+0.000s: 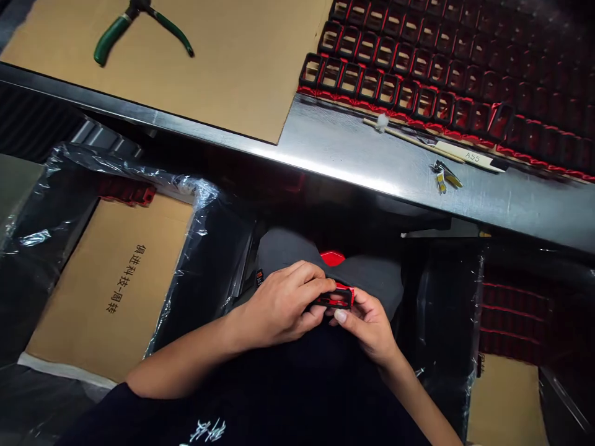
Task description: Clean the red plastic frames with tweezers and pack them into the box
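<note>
Ahead of your hands, as the head view shows, runs a shiny metal bench [334, 139], with a sheet of cardboard [209, 93] covering its left part and green-handled pliers [111, 42] lying open on that sheet. Forward and to the right of your hands stand close-packed rows of red-and-black frames [397, 96]; on the near side of them lie a thin stick [404, 137], a label strip marked A55 [471, 156] and small yellow-handled nippers [446, 176]. Above your lap [376, 260], you hold one small red-and-black part [344, 304] between both hands. Your left hand [288, 300] is mostly closed, fingers and thumb curled around the part's left end; your right hand [374, 325] is partly closed, pinching its right end. Left of your hands sits a plastic-lined bin [209, 217] with printed cardboard [93, 297] and red pieces [125, 192] inside; right of them, dimly lit, are more red-and-black pieces [515, 316] beside another cardboard piece [504, 402].
</note>
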`<state>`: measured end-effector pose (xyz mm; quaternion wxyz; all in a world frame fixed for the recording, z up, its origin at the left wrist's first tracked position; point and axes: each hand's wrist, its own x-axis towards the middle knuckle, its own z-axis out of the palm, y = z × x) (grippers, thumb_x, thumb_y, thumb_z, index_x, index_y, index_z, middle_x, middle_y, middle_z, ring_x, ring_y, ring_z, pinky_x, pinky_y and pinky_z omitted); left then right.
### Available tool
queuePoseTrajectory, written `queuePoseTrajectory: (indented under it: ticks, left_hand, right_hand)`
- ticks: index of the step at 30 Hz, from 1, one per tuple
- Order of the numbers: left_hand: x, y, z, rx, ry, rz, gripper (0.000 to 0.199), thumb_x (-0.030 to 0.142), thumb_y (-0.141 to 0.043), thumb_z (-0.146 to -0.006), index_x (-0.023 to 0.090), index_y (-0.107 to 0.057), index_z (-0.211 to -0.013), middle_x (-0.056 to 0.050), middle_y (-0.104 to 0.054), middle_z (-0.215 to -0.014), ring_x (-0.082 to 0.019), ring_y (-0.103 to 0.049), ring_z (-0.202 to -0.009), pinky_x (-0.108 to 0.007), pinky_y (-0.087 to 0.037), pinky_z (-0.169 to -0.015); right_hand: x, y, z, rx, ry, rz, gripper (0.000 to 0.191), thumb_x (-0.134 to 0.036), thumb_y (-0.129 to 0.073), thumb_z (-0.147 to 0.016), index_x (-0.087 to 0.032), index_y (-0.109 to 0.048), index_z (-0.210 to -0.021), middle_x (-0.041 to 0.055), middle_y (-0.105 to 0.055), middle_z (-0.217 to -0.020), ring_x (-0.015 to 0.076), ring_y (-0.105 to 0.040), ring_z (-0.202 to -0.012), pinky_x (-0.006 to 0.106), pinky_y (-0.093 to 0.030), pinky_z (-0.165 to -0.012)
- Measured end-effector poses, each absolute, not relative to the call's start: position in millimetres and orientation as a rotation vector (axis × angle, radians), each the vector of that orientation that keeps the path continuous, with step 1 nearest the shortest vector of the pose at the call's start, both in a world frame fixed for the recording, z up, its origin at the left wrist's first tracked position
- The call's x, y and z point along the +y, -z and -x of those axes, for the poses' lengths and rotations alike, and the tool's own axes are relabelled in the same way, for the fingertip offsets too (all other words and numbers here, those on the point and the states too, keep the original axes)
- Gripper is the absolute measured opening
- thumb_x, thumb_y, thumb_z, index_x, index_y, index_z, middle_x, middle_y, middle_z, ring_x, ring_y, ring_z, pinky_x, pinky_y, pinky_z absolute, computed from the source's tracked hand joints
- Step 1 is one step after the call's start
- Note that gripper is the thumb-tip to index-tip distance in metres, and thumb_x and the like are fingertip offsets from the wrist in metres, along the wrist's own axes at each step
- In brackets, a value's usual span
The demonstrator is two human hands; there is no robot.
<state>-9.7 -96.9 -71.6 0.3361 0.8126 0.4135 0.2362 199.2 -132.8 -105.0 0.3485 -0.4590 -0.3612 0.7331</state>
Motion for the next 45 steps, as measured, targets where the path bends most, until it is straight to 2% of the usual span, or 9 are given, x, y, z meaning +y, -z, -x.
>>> queuePoseTrajectory:
  ticks: [5, 9, 12, 14, 18, 23, 27, 36, 45]
  left_hand:
    - [-99, 80, 7, 1.028, -0.767, -2.116, 0.034, 0.010, -0.059, -0.089, 0.021, -0.064, -0.121, -0.008, -0.068, -0.103, -0.020, -0.068, -0.092, -0.029, -0.058, -0.078]
    - [-108, 92, 2, 0.980, -0.944, -1.878, 0.048, 0.017, -0.066, -0.090, 0.019, -0.054, -0.137, -0.016, -0.063, -0.127, -0.025, -0.068, -0.113, -0.039, -0.060, -0.094]
    - [-122, 103, -5, 0.971, -0.967, -1.606, 0.079, 0.038, -0.078, -0.086, 0.021, -0.038, -0.152, -0.020, -0.057, -0.143, -0.030, -0.068, -0.120, -0.045, -0.059, -0.102]
    - [-130, 110, -9, 0.968, -1.016, -1.537, 0.085, 0.041, -0.079, -0.086, 0.024, -0.032, -0.155, -0.019, -0.060, -0.142, -0.029, -0.070, -0.119, -0.045, -0.058, -0.103]
    - [-131, 113, -10, 0.940, -1.109, -1.607, 0.084, 0.037, -0.080, -0.084, 0.021, -0.034, -0.153, -0.017, -0.068, -0.132, -0.027, -0.072, -0.115, -0.043, -0.059, -0.102]
    - [-119, 108, -6, 0.864, -1.082, -1.791, 0.071, 0.040, -0.075, -0.086, 0.017, -0.045, -0.146, -0.015, -0.074, -0.114, -0.027, -0.072, -0.106, -0.044, -0.062, -0.094]
    - [-118, 111, -7, 0.774, -1.134, -1.897, 0.070, 0.040, -0.068, -0.093, 0.015, -0.039, -0.151, -0.017, -0.071, -0.113, -0.026, -0.070, -0.104, -0.044, -0.063, -0.087]
    - [-121, 116, -7, 0.745, -1.130, -2.009, 0.073, 0.032, -0.064, -0.095, 0.017, -0.029, -0.158, -0.015, -0.067, -0.112, -0.023, -0.070, -0.099, -0.039, -0.065, -0.081]
    - [-121, 115, -2, 0.695, -1.066, -1.984, 0.075, 0.032, -0.065, -0.095, 0.016, -0.028, -0.159, -0.017, -0.066, -0.116, -0.023, -0.069, -0.105, -0.037, -0.065, -0.083]
  right_hand:
    - [-137, 104, -200, -0.912, -1.882, 1.183, 0.031, -0.048, -0.078, -0.084, -0.021, -0.074, -0.099, 0.0041, -0.079, -0.082, 0.0181, -0.075, -0.063, 0.030, -0.064, -0.059]
    - [-133, 101, -201, -1.443, -1.248, 1.171, 0.008, -0.024, -0.073, -0.088, -0.022, -0.075, -0.096, 0.0054, -0.078, -0.084, 0.0203, -0.076, -0.074, 0.033, -0.064, -0.068]
    - [-128, 101, -199, -1.793, -0.779, 1.032, 0.026, -0.009, -0.069, -0.086, -0.023, -0.075, -0.107, 0.0075, -0.079, -0.091, 0.0243, -0.076, -0.087, 0.039, -0.065, -0.076]
    - [-128, 100, -198, -1.849, -0.710, 0.976, 0.034, -0.006, -0.066, -0.085, -0.024, -0.074, -0.114, 0.0081, -0.080, -0.095, 0.0253, -0.076, -0.091, 0.039, -0.065, -0.077]
    - [-134, 94, -202, -1.646, -1.118, 1.024, 0.036, -0.012, -0.066, -0.084, -0.025, -0.069, -0.118, 0.0085, -0.079, -0.104, 0.0251, -0.076, -0.098, 0.040, -0.063, -0.086]
    - [-138, 85, -202, -1.082, -1.635, 1.317, 0.010, -0.020, -0.067, -0.089, -0.024, -0.067, -0.099, 0.0023, -0.080, -0.082, 0.0149, -0.076, -0.069, 0.022, -0.060, -0.066]
    - [-132, 79, -199, -1.118, -1.661, 1.443, 0.002, -0.021, -0.073, -0.084, -0.021, -0.071, -0.083, 0.0013, -0.079, -0.071, 0.0134, -0.075, -0.061, 0.018, -0.057, -0.058]
    - [-125, 71, -201, -1.262, -1.623, 1.453, 0.007, -0.018, -0.074, -0.081, -0.022, -0.078, -0.085, 0.0007, -0.082, -0.078, 0.0158, -0.079, -0.066, 0.020, -0.064, -0.063]
    - [-124, 71, -209, -1.396, -1.684, 1.434, 0.014, -0.022, -0.069, -0.088, -0.024, -0.082, -0.090, 0.0003, -0.080, -0.073, 0.0134, -0.074, -0.059, 0.019, -0.056, -0.055]
